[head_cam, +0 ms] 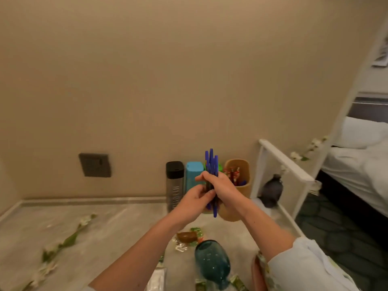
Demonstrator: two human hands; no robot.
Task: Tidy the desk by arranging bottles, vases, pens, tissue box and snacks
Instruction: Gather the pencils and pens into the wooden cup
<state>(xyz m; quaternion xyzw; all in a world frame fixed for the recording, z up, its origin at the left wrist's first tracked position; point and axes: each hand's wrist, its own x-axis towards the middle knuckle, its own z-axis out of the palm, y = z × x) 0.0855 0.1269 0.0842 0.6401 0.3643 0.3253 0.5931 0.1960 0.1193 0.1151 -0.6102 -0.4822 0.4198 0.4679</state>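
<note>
Both hands are raised above the pale marbled desk top [117, 223], and together they hold a bundle of blue plastic pens [212, 164] that stands almost upright. The right hand [220, 185] is closed around the middle of the bundle, with its fingers wrapped over the pens. The left hand [196, 201] is just under it and a little to the left; its fingers curl against the lower part of the same pens, so it is also closed on them. The caps of the pens rise above the right hand, and the lower ends come out under both hands. Behind the hands, near the beige wall, stand a clear bottle with a black lid [174, 185], a light blue rectangular container [194, 175] just beside it, and a tan round pen holder [239, 175] with some red and blue pens inside. On the desk, closer to the person, a dark teal glass vase [212, 262] lies on its side, with small snacks in green and brown wrappers [189, 237] around it. An artificial flower stem with white blossoms [67, 240] lies on the left part of the desk. To the right, a dark grey round vase [271, 191] stands in a white rack [283, 162].
</note>
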